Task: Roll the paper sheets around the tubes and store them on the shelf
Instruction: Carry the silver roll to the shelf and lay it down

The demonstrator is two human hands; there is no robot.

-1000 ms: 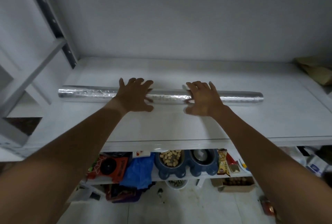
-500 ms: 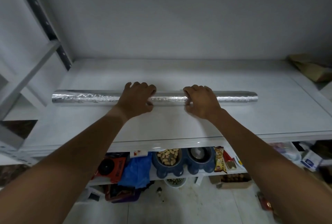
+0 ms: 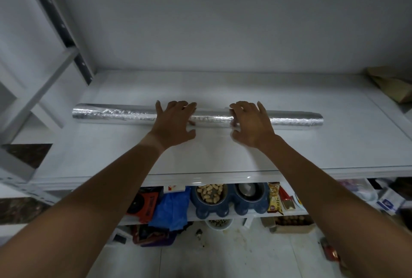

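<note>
White walls are seen behind a broad white shelf board (image 3: pixel 312 144), whose grey metal upright (image 3: pixel 64 23) is set at the back left corner. A long silver, crinkled foil-covered roll (image 3: pixel 116 114) is laid flat across the middle of the board, lengthwise from left to right and roughly parallel to its front edge. The left hand (image 3: pixel 172 125) is placed palm down over the roll just left of its middle, with the fingers spread and nearly straight over the top and the thumb stretched out on the near side. The right hand (image 3: pixel 250 126) is placed the same way just right of the middle, fingers extended across the roll; nothing is gripped by either hand. A bare stretch of foil is left between the two hands. A crumpled brown paper bag (image 3: pixel 392 87) is seen at the far right of the board, well apart from the roll. On the lower shelf beneath, a dark blue double pet bowl (image 3: pixel 229 207) is kept, with peanuts (image 3: pixel 210 193) in its left cup; a blue plastic bag (image 3: pixel 171 208) lies just left of it and a yellow snack packet (image 3: pixel 274 198) just to its right.
</note>
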